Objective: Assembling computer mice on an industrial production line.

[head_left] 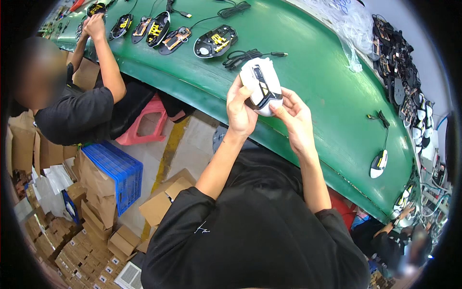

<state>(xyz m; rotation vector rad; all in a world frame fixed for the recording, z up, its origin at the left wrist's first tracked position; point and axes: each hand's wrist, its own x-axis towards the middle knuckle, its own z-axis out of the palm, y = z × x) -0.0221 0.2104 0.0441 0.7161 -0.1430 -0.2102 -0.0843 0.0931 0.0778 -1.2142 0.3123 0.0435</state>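
Note:
A white and black computer mouse (pixel 270 83) is held between my two hands above the near edge of the green table. My left hand (pixel 242 111) grips its left side, with the thumb lying on the white shell. My right hand (pixel 296 117) holds the lower right of the mouse, its thumb pressed on the rear end. Just beyond the mouse lies a coiled black cable (pixel 237 59) with a plug; whether it joins this mouse I cannot tell. Farther left rests an opened mouse (pixel 215 42) with yellow parts inside.
Along the green table (pixel 317 106) several more opened mice lie at the far left, beside a co-worker's hands (pixel 94 28). A white mouse (pixel 378 164) with its cable sits to the right. Clear plastic bags (pixel 337 24) and a pile of black parts (pixel 392 72) line the far edge.

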